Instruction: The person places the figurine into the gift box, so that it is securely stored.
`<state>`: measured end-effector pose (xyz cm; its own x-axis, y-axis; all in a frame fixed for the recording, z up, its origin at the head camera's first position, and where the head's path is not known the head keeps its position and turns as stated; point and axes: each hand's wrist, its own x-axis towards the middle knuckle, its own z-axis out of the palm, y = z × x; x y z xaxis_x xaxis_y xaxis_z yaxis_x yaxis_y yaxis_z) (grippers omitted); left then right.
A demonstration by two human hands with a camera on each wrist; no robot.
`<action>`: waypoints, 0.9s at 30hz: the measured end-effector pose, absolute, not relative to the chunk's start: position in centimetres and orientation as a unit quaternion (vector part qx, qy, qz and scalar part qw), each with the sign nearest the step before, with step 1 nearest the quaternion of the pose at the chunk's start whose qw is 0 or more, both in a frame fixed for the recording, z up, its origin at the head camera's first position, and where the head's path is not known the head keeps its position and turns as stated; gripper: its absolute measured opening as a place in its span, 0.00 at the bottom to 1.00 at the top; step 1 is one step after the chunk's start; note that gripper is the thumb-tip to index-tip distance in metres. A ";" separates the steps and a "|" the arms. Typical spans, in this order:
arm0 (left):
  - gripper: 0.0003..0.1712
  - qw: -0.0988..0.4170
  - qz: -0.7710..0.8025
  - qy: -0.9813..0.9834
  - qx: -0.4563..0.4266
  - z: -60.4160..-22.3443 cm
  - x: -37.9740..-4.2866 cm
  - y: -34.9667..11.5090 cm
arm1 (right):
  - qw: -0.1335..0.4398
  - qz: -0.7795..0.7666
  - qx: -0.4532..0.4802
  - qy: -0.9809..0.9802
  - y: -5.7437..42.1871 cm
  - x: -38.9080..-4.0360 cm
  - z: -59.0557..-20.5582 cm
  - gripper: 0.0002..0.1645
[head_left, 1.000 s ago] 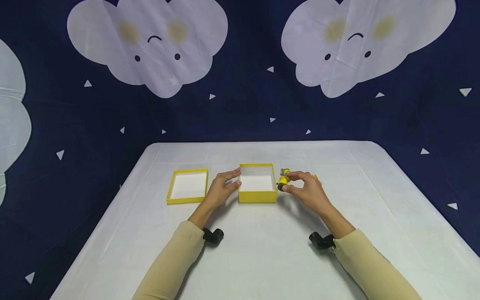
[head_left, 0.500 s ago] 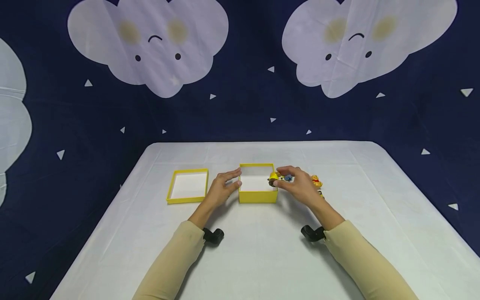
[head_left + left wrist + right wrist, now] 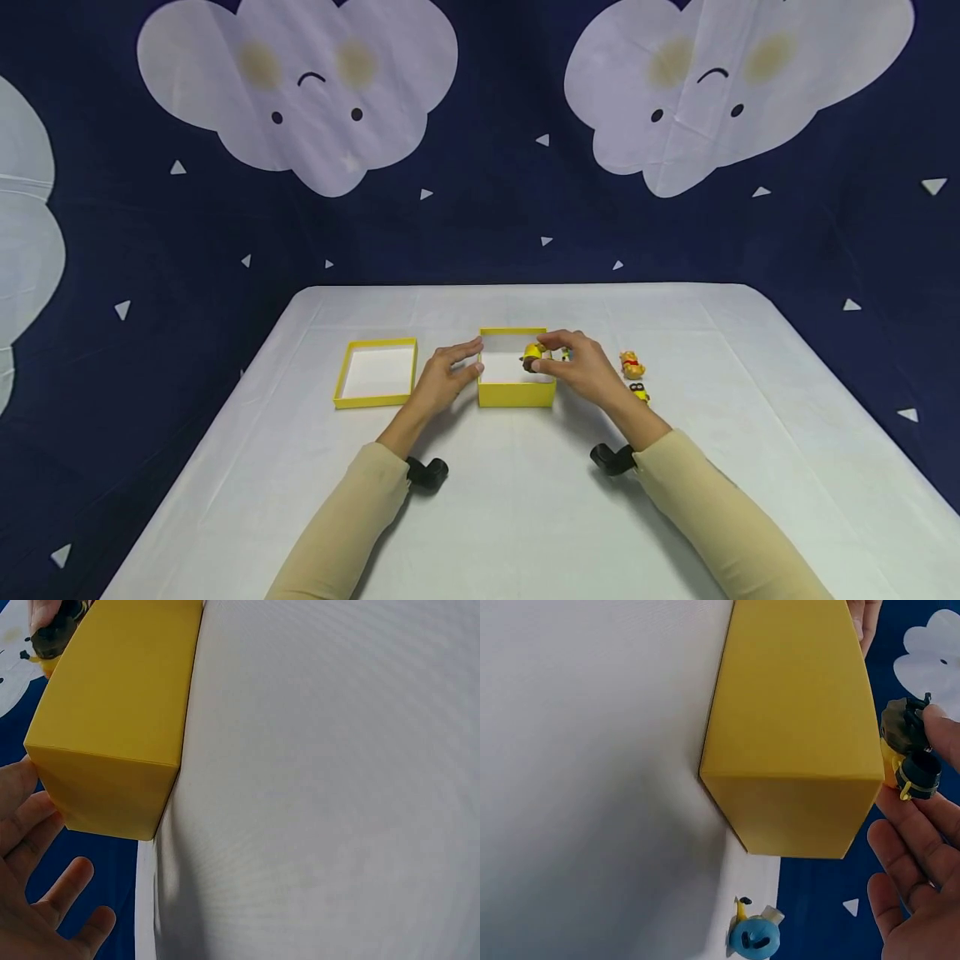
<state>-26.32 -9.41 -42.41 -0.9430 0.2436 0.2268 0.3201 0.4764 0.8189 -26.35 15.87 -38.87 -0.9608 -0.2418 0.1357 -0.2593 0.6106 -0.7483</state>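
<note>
Head view: left hand (image 3: 442,377) straight-fingered against smooth, square-cornered yellow box (image 3: 516,395); right hand (image 3: 585,367) in a pinch on rounded figurine (image 3: 532,357).

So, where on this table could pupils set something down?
The white table is bare between left sleeve and right sleeve, and right of the orange bear. It's crowded around the yellow box: left hand, right hand and held figure.

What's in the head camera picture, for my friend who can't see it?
A right hand holds a small yellow toy at the mouth of an open yellow box, the left hand touching its left side. A shallow lid lies left, more toys right, on a white table.
</note>
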 end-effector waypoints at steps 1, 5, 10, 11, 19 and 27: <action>0.24 0.040 -0.484 -0.859 -0.164 -42.4 -26.4 -9.4 | 0.010 0.419 0.140 -0.897 15.7 -26.4 -38.9 0.33; 0.24 0.042 -0.482 -0.859 -0.165 -42.5 -26.4 -9.4 | 0.001 0.407 0.143 -0.902 15.1 -26.9 -39.0 0.34; 0.24 0.040 -0.481 -0.860 -0.166 -42.6 -26.5 -9.4 | -0.014 0.398 0.145 -0.906 14.4 -27.5 -39.2 0.33; 0.24 0.041 -0.481 -0.860 -0.167 -42.6 -26.5 -9.5 | -0.014 0.395 0.149 -0.906 14.2 -27.6 -39.2 0.33; 0.24 0.043 -0.479 -0.859 -0.174 -42.8 -26.7 -9.6 | -0.021 0.382 0.166 -0.909 13.2 -27.9 -39.1 0.31; 0.24 0.033 -0.483 -0.858 -0.173 -42.7 -26.5 -9.7 | -0.026 0.363 0.188 -0.912 12.4 -28.3 -39.4 0.30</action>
